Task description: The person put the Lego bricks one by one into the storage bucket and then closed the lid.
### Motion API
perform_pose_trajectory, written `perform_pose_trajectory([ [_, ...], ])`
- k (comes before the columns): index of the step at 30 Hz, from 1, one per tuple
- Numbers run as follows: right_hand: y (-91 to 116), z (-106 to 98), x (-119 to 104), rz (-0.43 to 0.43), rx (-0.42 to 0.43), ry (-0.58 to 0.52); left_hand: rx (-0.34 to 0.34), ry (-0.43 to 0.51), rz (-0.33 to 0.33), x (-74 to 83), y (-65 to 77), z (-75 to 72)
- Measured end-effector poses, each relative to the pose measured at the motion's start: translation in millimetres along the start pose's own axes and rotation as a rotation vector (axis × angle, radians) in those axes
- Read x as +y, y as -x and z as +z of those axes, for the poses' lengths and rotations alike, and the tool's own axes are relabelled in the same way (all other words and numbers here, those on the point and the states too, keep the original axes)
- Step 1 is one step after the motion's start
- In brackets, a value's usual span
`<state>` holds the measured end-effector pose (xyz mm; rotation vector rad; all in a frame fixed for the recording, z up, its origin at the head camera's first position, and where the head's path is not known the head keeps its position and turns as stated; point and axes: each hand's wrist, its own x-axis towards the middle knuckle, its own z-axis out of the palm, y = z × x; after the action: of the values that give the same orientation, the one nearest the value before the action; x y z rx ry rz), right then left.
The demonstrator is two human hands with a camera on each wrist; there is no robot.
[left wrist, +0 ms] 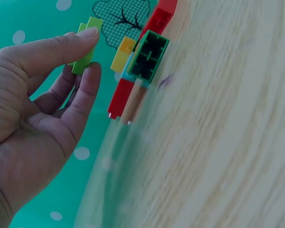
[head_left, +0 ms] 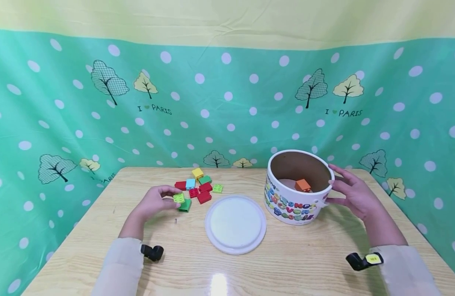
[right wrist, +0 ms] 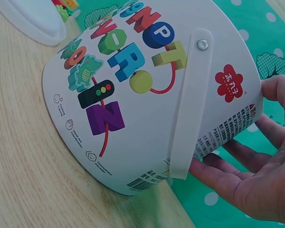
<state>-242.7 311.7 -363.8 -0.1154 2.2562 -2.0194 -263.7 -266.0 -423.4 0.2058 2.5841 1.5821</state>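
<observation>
Taking the white lid [head_left: 236, 224] as clock centre, the printed bucket [head_left: 288, 205] stands at two o'clock, the right hand [head_left: 354, 197] touching its side with extended fingers, and loose bricks [head_left: 205, 188] crowd eleven o'clock. The lime-green brick [head_left: 178, 198], studded and glossy, is at ten o'clock, pinched by the left hand [head_left: 155, 202], a green brick [head_left: 185, 205] close at its four o'clock. The bucket wall partly conceals an orange brick [head_left: 303, 185] inside; the right wrist view crops the lid.

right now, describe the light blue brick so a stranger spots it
On the wooden table, left of the round white lid, is a cluster of bricks. The light blue brick sits just in front of the yellow brick, the only blue piece among them.
</observation>
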Motion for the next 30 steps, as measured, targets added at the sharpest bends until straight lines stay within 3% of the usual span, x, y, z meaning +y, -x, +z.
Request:
perform_pose_trajectory([
  [12,0.6,0.0,-0.5,0.01,0.005,0.005,0.002,0.066,0.04,20.2,-0.1,16.0],
  [21,-1.7,0.6,0.7,-0.01,-0.005,0.014,-0.026,0.131,0.155,37.8,-0.2,26.4],
  [30,-0.7,-1.0,2.5,0.005,0.014,0.034,-0.041,0.144,0.202,57.5,1.4,40.8],
])
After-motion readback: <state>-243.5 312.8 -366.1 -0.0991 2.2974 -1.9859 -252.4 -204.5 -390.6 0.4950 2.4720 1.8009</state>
